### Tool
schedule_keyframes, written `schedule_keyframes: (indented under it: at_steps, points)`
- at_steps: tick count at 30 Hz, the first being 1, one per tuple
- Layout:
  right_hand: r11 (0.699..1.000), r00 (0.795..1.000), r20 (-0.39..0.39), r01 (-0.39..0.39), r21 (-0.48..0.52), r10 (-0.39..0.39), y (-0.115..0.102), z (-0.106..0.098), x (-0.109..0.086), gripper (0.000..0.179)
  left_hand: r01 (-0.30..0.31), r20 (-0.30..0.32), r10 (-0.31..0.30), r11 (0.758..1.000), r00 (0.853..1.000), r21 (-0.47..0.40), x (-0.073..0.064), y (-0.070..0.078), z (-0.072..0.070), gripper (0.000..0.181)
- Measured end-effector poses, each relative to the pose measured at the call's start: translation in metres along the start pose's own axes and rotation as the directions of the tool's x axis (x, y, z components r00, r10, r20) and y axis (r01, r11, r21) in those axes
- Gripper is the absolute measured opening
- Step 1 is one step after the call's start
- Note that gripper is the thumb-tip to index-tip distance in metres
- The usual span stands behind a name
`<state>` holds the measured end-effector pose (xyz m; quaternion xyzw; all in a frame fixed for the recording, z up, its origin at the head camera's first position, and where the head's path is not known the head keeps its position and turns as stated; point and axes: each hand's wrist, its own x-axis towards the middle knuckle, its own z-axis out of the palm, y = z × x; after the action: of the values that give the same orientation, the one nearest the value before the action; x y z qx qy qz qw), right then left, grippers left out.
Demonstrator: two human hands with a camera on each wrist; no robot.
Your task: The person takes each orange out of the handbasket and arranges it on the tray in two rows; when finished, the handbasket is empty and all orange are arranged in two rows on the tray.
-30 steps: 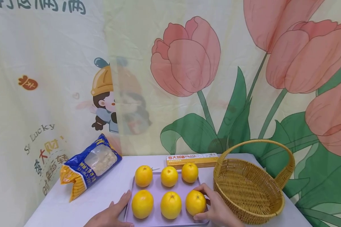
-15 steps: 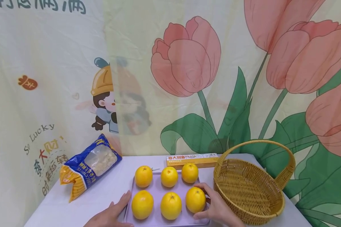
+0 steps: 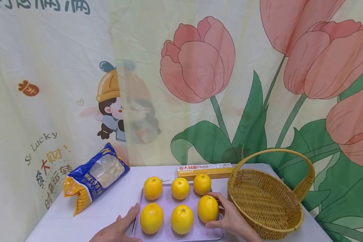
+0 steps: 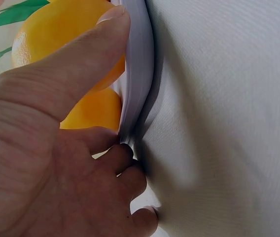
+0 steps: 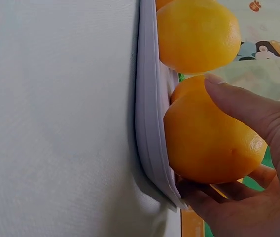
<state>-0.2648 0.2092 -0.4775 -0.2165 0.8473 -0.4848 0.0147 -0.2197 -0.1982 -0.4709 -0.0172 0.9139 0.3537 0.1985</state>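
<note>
Several oranges lie in two rows on a shallow light purple tray (image 3: 167, 203). My right hand (image 3: 234, 218) holds the front right orange (image 3: 207, 209), thumb at its near side and fingers curled around its far right side. The right wrist view shows this orange (image 5: 211, 138) above the tray's rim (image 5: 149, 98), the fingers partly hidden behind it. At the tray's left edge rests my left hand (image 3: 119, 225), nearest the front left orange (image 3: 151, 218). In the left wrist view its thumb (image 4: 76, 64) lies straight along the tray's rim, and the other fingertips touch the tray's corner.
To the right of the tray stands a wicker basket (image 3: 260, 210) with a tall handle. A pasta box (image 3: 204, 170) lies behind the tray. On the left, a blue and orange pasta bag (image 3: 98, 176) leans at the back. A printed curtain (image 3: 145, 67) hangs behind the table.
The front right orange has shifted slightly upward in the head view, with my right hand around it. My left hand and the other oranges have stayed where they were.
</note>
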Motion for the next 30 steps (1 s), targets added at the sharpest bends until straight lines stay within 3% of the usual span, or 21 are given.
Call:
schedule_keyframes:
  at_steps: [5,11,20,30]
  points:
    - [0.998,1.000,-0.006,-0.014,-0.060,0.014,-0.001,-0.002,-0.004,0.092,-0.007,-0.004,0.007,1.000,1.000,0.001,0.000,0.000,0.001,0.120]
    - [0.982,0.996,0.029,-0.075,-0.173,0.082,-0.006,-0.008,-0.015,0.105,-0.023,-0.004,0.023,1.000,1.000,0.005,0.000,-0.001,0.000,0.120]
    - [0.968,0.984,0.016,-0.170,-0.182,0.176,-0.004,-0.010,-0.012,0.111,-0.052,-0.007,0.052,0.999,0.999,0.005,0.001,-0.003,-0.002,0.119]
    - [0.974,0.991,-0.046,-0.130,-0.184,0.123,-0.007,-0.006,-0.017,0.098,-0.012,0.006,0.011,1.000,1.000,0.009,0.002,-0.001,0.000,0.120]
